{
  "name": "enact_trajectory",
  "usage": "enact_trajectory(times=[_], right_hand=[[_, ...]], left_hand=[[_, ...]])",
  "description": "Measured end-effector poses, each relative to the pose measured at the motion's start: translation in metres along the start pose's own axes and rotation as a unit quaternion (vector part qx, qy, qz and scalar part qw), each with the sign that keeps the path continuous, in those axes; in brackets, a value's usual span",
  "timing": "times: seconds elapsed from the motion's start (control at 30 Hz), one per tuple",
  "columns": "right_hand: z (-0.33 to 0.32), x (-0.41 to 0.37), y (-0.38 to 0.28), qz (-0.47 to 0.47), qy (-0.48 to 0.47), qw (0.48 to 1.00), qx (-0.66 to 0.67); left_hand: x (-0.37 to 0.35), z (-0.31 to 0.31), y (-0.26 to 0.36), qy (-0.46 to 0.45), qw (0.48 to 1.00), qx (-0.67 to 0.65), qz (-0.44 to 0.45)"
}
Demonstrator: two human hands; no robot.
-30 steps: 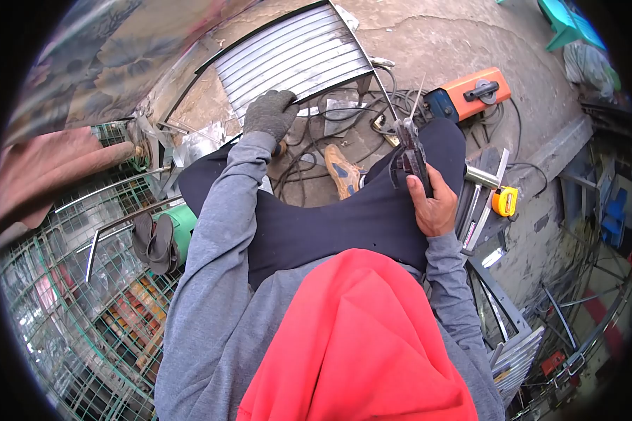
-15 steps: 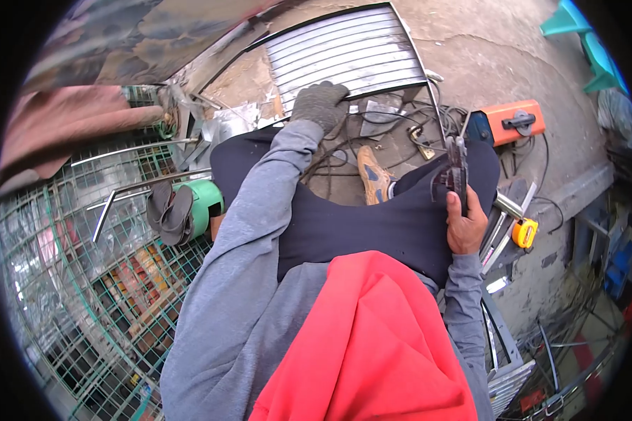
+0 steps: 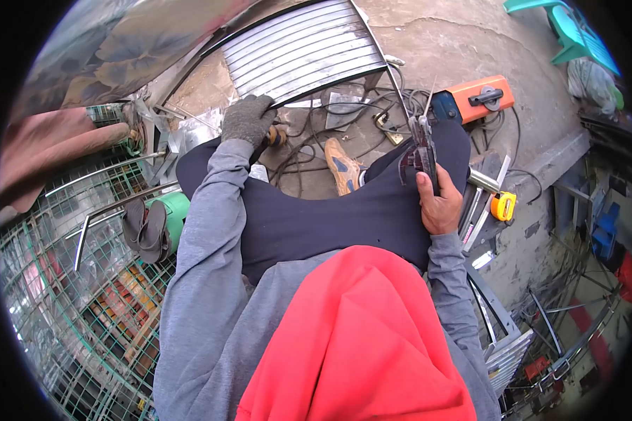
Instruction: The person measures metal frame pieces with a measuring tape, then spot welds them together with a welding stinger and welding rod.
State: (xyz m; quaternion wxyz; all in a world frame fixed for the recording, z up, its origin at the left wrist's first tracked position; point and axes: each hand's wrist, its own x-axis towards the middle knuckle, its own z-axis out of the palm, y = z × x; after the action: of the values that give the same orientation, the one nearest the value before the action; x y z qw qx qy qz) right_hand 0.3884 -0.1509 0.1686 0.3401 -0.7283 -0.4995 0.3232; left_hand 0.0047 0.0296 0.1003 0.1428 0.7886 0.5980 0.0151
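Left hand [image 3: 248, 121], in a dark grey knitted glove, bends its fingers at the near edge of a slatted panel [image 3: 298, 56]; whether it grips, I cannot tell. Silvery, ribbed and smudged in places, the panel sits in a thin dark frame [image 3: 376, 36] ahead of the person's lap [image 3: 330, 217]. Bare right hand [image 3: 440, 203] wraps a worn, blackish clamp tool [image 3: 421, 156] above the right thigh [image 3: 454, 144].

The gloved left hand [image 3: 248, 119] is at the slatted panel [image 3: 303, 52]; the right hand [image 3: 441, 201] grips a clamp [image 3: 423, 156], yellow tape measure [image 3: 503, 206] to the right, orange box [image 3: 470, 100] farther off
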Motion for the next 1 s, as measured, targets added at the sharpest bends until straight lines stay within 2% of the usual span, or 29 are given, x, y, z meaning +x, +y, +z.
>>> enact_trajectory(times=[0.43, 0.8, 0.9, 0.93, 1.0], right_hand=[[0.000, 0.000, -0.005, -0.002, 0.001, 1.000, 0.005], [0.000, 0.000, -0.001, -0.005, 0.008, 1.000, 0.015], [0.002, -0.001, 0.006, -0.002, 0.011, 1.000, 0.000], [0.005, 0.000, 0.016, -0.026, 0.018, 0.999, -0.001], [0.006, -0.002, 0.016, -0.001, 0.012, 0.999, 0.035]], left_hand=[[0.001, -0.003, -0.007, 0.001, 0.999, -0.050, 0.016], [-0.001, -0.002, 0.000, 0.008, 0.999, -0.023, 0.026], [0.003, 0.002, -0.004, -0.011, 1.000, -0.019, 0.003], [0.003, 0.004, -0.006, 0.000, 0.999, -0.017, 0.028], [0.001, 0.004, -0.010, 0.011, 0.999, -0.013, 0.046]])
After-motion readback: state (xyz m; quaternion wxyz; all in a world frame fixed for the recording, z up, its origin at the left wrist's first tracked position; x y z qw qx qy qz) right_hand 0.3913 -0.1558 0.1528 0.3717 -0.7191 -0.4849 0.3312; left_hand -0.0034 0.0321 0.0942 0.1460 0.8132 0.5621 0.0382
